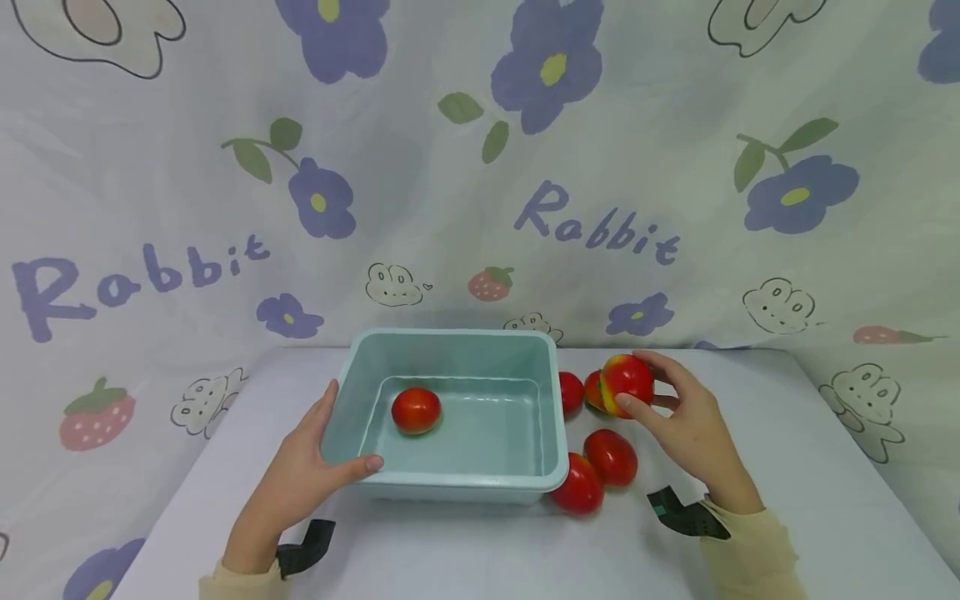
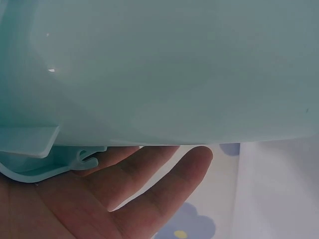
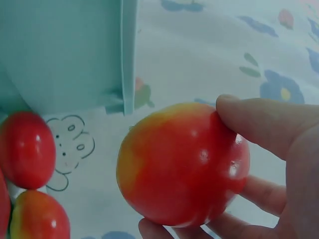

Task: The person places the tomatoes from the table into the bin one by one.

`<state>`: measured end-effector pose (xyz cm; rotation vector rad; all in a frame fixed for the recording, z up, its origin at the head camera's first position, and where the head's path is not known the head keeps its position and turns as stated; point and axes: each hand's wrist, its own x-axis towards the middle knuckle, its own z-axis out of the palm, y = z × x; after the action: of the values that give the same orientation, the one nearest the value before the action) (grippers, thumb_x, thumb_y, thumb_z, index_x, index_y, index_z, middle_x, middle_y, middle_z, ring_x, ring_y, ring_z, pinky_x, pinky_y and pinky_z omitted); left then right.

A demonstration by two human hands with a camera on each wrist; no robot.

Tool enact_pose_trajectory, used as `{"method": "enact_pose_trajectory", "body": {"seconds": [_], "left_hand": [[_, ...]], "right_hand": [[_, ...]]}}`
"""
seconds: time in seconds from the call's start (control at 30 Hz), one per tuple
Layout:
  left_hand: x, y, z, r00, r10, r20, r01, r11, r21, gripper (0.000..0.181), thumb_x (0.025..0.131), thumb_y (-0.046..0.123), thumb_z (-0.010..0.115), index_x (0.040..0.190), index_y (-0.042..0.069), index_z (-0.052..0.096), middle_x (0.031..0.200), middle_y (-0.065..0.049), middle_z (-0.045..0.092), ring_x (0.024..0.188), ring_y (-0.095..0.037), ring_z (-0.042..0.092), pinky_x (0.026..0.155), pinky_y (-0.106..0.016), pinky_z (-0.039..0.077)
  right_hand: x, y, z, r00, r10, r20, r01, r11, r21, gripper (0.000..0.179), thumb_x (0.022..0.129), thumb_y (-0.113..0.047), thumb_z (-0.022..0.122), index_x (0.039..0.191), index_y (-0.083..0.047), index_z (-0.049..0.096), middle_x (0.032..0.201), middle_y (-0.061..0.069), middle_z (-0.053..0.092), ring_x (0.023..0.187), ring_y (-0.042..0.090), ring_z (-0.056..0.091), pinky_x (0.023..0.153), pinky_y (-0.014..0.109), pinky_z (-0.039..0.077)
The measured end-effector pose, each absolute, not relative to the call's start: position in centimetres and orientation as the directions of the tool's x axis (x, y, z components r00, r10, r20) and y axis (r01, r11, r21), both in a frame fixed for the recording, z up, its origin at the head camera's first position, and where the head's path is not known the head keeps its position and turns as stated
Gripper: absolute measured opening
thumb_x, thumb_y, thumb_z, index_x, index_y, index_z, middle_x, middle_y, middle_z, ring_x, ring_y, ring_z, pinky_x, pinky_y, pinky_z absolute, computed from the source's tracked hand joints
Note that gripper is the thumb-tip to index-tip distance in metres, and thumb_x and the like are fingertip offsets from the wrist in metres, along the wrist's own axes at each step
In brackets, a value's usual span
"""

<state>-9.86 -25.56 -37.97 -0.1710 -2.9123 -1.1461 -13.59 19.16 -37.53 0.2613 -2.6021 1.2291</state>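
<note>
A red and yellow fruit (image 1: pixel 628 383) is gripped in the fingers of the right hand (image 1: pixel 692 423), near the blue tub (image 1: pixel 480 481). The tub's left side is held by the thumb and fingers of the left hand (image 1: pixel 300 468). One red fruit (image 1: pixel 416 411) is seen inside. Four more fruits (image 1: pixel 611 457) are seen on the bench (image 1: pixel 465 550), by its right side.

From my remote seat I see a white tabletop (image 1: pixel 465 558) and, rising behind it, a pale fabric backdrop (image 1: pixel 420 208) printed with purple flowers (image 1: pixel 553 70) and green leaves (image 1: pixel 461 107). I read purple "Rabbit" lettering (image 1: pixel 597 227) twice across it, with red strawberries (image 1: pixel 491 285) and outlined cartoon animals (image 1: pixel 393 287) scattered around the words.
</note>
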Motion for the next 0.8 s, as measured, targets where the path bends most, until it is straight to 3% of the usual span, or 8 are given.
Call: {"method": "enact_pose_trajectory", "body": {"seconds": [0.13,0.8], "left_hand": [[-9.9,-25.6,-37.9,-0.994,0.094,0.047,0.101,0.738,0.668,0.111,0.074,0.051,0.072,0.150,0.016,-0.001,0.154,-0.012,0.012,0.135,-0.039,0.021,0.097,-0.065,0.030],[-9.6,-25.5,-38.0,-0.992,0.101,0.071,0.122,0.738,0.664,0.111,0.074,0.050,0.073,0.150,0.015,0.000,0.153,-0.012,0.013,0.134,-0.039,0.022,0.097,-0.065,0.029]], "right_hand": [[-13.3,18.5,-37.3,-0.948,-0.056,0.312,-0.279,0.617,-0.736,0.065,0.079,-0.035,0.073,0.136,-0.021,0.044,0.128,0.000,0.050,0.113,0.021,0.048,0.074,0.014,0.048],[-12.0,14.7,-37.1,-0.882,-0.137,0.452,-0.458,0.483,-0.747,0.064,0.078,-0.027,0.075,0.134,-0.028,0.044,0.128,-0.009,0.049,0.107,0.011,0.053,0.080,0.021,0.051]]}}
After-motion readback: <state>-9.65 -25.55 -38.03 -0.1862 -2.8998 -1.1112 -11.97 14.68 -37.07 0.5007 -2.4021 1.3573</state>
